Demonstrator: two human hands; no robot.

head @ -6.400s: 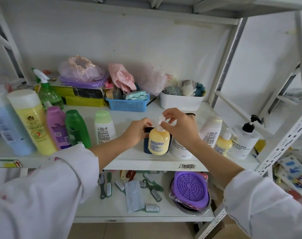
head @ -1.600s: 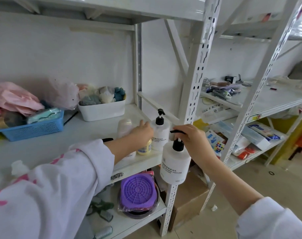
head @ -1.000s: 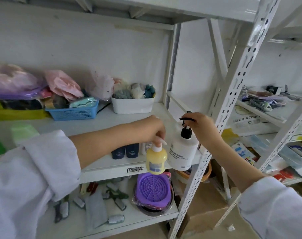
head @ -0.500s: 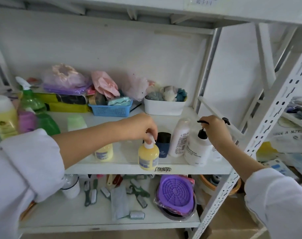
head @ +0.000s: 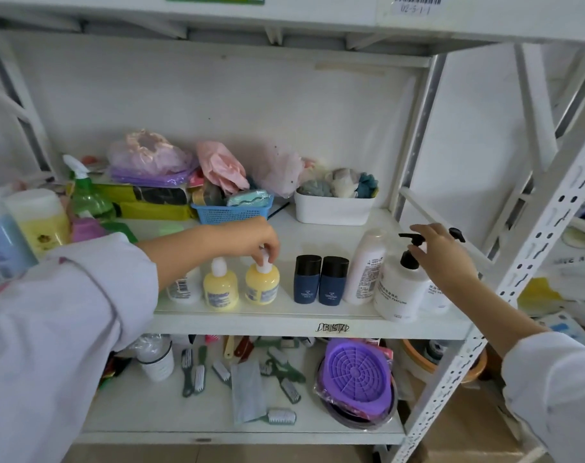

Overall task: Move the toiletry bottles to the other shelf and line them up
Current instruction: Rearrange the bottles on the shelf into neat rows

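A row of toiletry bottles stands along the front of the middle shelf. From the left there is a white bottle half hidden by my sleeve, then two small yellow bottles. After them come two dark blue bottles, a tall white bottle and a white pump bottle. My left hand pinches the white cap of the right yellow bottle, which rests on the shelf. My right hand hovers with fingers spread by the pump head. A second pump bottle stands behind it.
Large bottles and a green spray bottle stand at the shelf's left end. Behind the row are a blue basket and a white tub. The lower shelf holds brushes and a purple bowl. A perforated post rises at the right.
My left hand carried the yellow bottle left and set it beside the other yellow one. My right hand opened off the pump bottle, which now stands on the shelf.
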